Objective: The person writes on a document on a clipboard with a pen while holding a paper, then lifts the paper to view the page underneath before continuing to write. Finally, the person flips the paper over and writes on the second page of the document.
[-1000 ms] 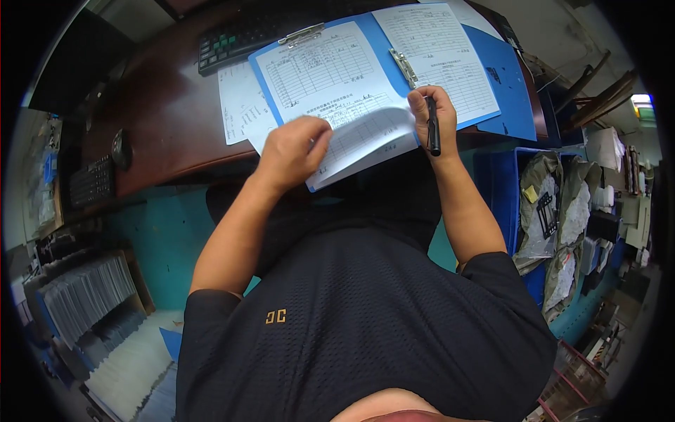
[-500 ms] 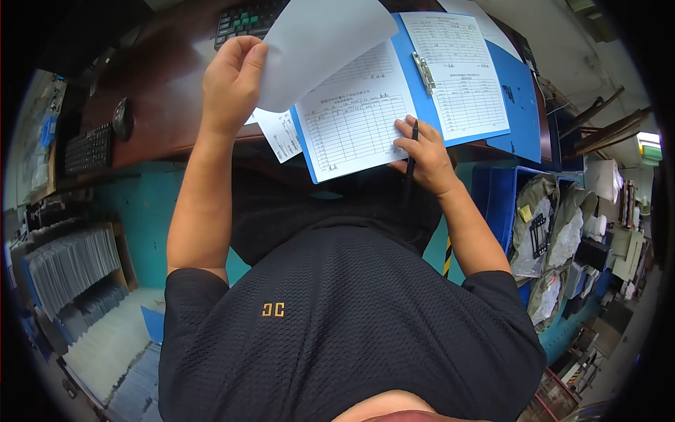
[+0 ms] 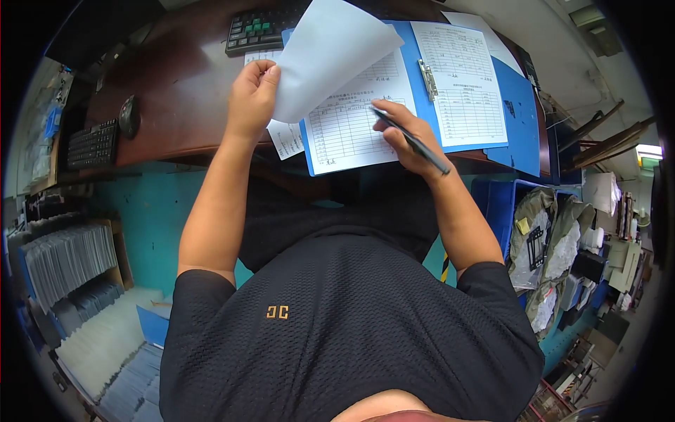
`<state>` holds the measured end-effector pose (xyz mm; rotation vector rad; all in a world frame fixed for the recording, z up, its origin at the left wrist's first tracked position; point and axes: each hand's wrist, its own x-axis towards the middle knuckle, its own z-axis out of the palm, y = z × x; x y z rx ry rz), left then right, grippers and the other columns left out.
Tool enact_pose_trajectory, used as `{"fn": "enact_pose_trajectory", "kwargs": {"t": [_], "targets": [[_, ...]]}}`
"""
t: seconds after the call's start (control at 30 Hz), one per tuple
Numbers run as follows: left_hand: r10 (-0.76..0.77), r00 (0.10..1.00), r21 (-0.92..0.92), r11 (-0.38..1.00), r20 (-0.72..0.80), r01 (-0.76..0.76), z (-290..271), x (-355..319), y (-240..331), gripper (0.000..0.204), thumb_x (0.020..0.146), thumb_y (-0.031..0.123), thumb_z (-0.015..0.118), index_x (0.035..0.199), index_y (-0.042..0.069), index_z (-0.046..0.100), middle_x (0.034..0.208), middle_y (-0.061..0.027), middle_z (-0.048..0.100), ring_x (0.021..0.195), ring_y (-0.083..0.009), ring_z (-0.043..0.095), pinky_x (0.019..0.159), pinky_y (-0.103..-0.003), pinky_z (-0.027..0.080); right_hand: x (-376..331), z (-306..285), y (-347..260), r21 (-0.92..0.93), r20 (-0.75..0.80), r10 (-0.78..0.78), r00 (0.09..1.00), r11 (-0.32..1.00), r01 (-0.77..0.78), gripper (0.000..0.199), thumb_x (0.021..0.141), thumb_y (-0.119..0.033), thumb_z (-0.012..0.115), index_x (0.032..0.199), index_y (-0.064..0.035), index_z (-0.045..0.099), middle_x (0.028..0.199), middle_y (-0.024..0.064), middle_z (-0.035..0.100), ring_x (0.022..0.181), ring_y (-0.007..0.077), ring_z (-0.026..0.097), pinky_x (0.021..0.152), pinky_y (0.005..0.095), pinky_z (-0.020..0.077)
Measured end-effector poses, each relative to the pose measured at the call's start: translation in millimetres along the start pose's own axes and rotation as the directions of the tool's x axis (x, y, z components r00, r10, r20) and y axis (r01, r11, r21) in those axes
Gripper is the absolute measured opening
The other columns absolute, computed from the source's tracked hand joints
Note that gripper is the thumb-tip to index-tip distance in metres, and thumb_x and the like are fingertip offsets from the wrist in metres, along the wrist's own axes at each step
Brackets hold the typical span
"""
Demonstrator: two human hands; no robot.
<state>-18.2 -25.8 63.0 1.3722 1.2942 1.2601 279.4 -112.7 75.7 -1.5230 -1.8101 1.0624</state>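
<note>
Head view: left hand [image 3: 252, 95] pinches the lower edge of a lifted white sheet [image 3: 330, 53], thumb and fingers closed on the paper, sheet raised and bent back over the top of the desk. Right hand [image 3: 406, 137] is curled around a black pen [image 3: 411, 141], fingers wrapped on the barrel, pen tip down on the printed form [image 3: 348, 126] that lies under the lifted sheet. That form sits on the left half of an open blue folder [image 3: 524, 119]; a second printed form [image 3: 460, 81] lies on the right half, with a metal clip [image 3: 427, 79] between the two pages. Folder rests on a dark brown wooden desk [image 3: 183, 105], overhanging its near edge. A loose paper [image 3: 285, 137] pokes out from under the folder's left side, just beside the left wrist. Black keyboard with green keys [image 3: 264, 32] at the far edge of the desk, above the left hand. Dark mouse [image 3: 129, 116] and a second black keyboard [image 3: 93, 144] at the desk's left end, well apart from the hands. Person wears a black shirt [image 3: 337, 323]. Stacks of grey sleeves [image 3: 67, 257] lower left; blue bins with bagged parts [image 3: 555, 239] at right.
</note>
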Motion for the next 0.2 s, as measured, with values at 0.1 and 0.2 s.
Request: {"fn": "enact_pose_trajectory", "kwargs": {"t": [0.1, 0.2], "targets": [[-0.041, 0.999, -0.047, 0.998, -0.015, 0.041, 0, -2, -18, 0.024, 0.102, 0.02, 0.061, 0.11, -0.003, 0.065, 0.093, -0.0064, 0.069, 0.082, -0.0101, 0.06, 0.074, -0.026, 0.05, 35, 13, 15, -0.022, -0.035, -0.253, 0.967, 0.967, 0.252, 0.048, 0.102, -0.045, 0.058, 0.119, -0.0026, 0.07, 0.115, 0.0172, 0.072, 0.106, 0.0302, 0.068, 0.094, 0.0377, 0.0529], [-0.113, 0.994, -0.078, 0.991, -0.002, 0.113, -5, -6, -32, 0.027, 0.101, 0.021, 0.062, 0.115, -0.003, 0.063, 0.096, -0.0073, 0.069, 0.085, -0.0101, 0.06, 0.079, -0.025, 0.049, 51, 30, 19, 0.245, 0.011, -0.005, 1.0, 0.969, 0.002, 0.04, 0.1, -0.039, 0.064, 0.119, -0.0043, 0.071, 0.116, 0.0165, 0.072, 0.109, 0.0329, 0.068, 0.098, 0.04, 0.0529]]}}
